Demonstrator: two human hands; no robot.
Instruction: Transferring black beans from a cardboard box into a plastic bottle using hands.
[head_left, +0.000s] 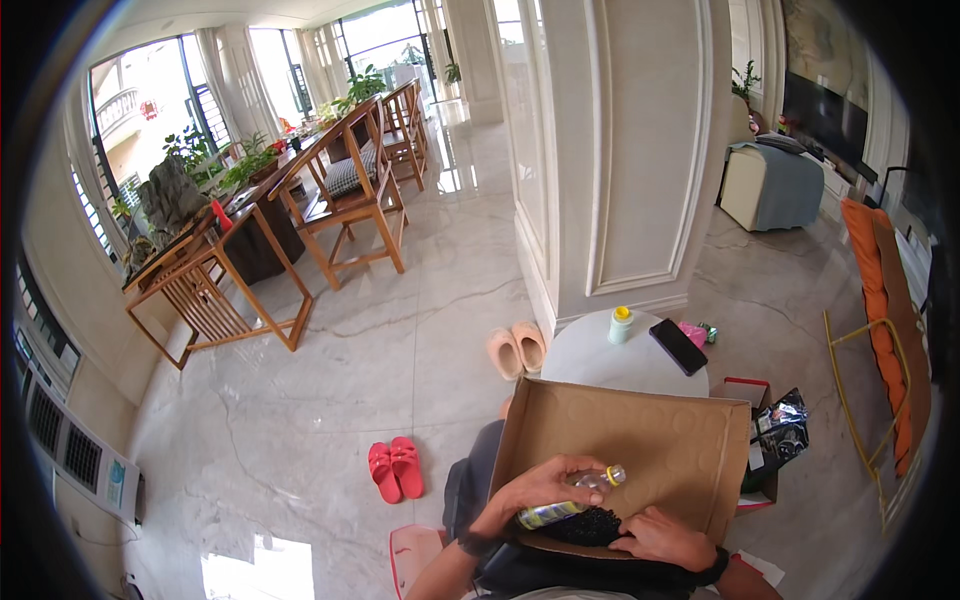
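Observation:
A shallow cardboard box lid (622, 424) rests across my lap. At its near side lies a heap of small black grains (589, 528), perhaps beans or beads. My left hand (551, 480) grips a clear plastic bottle (555, 513) with a yellow-green label, tilted above the heap. Its mouth, ringed in yellow, points up and right and looks uncapped. At the right edge of the heap, my right hand (664, 536) has its fingers bent down against the grains. Whether any grains are pinched in it is hidden.
Beyond the lid, a round white table (585, 349) carries a yellow-capped bottle (620, 326) and a smartphone (678, 346). An open box (761, 491) with a black shiny bag (784, 431) stands right. Red slippers (396, 470) and pink slippers (516, 350) lie on the floor.

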